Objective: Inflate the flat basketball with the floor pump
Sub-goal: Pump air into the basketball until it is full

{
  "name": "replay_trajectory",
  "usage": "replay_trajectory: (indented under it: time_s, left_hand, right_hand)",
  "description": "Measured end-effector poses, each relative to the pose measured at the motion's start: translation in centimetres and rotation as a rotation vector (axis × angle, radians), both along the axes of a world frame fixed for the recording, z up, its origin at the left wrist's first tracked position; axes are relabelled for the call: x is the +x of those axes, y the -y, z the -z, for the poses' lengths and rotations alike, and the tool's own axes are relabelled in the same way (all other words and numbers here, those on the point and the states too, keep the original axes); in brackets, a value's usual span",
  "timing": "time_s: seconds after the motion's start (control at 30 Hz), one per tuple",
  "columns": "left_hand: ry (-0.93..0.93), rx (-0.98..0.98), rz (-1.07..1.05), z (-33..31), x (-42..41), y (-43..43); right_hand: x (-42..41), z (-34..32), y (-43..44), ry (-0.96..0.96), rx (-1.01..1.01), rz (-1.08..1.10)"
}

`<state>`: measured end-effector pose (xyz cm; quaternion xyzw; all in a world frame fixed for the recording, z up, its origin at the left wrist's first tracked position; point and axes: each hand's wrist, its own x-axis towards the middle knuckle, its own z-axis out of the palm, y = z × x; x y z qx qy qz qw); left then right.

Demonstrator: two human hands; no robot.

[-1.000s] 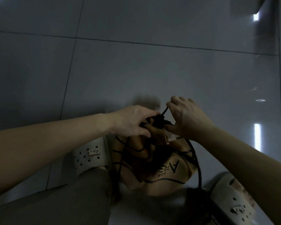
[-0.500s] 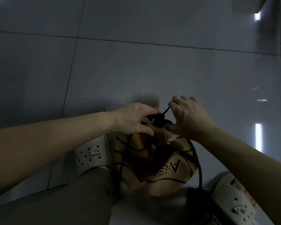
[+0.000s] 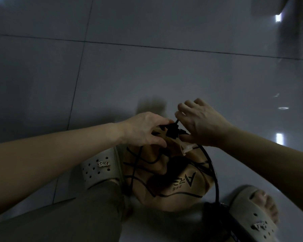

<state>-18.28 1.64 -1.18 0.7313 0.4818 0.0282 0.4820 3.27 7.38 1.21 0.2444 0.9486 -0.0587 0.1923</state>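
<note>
The basketball [image 3: 173,180] lies on the tiled floor [image 3: 147,75] between the person's two slippers [image 3: 98,168], near the bottom centre of the view. It is collapsed and deeply folded, so no air has visibly entered it.

Grip state:
- The left hand [image 3: 143,130] is curled over the far, upper fold of the basketball, thumb below and fingers above, holding that fold steady.
- The right hand [image 3: 201,123] has its fingers bent round the black connector [image 3: 171,131] that sits against the same fold. It appears to pinch the thin upper part of it, though the dim light hides the exact contact.

A black hose [image 3: 214,172] runs from the connector in a loop along the right side of the basketball to the pump [image 3: 215,212], which is near the right foot.

Progress, as a judgement: the work stands at the connection stage. Whether the needle is fully seated cannot be told. Confirming the seal and all pumping strokes remain — the handle is not in either hand.
</note>
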Motion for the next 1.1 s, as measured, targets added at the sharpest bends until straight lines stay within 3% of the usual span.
replay_trajectory:
  time_s: [0.37, 1.1]
  left_hand:
    - [-0.038, 0.079, 0.032, 0.0, -0.1, 0.2]
    - [-0.036, 0.115, 0.008, -0.2, -0.1, 0.8]
  right_hand:
    - [0.2, 0.1, 1.6, -0.053, -0.111, 0.170]
    - [0.1, 0.6, 1.7, -0.125, -0.129, 0.153]
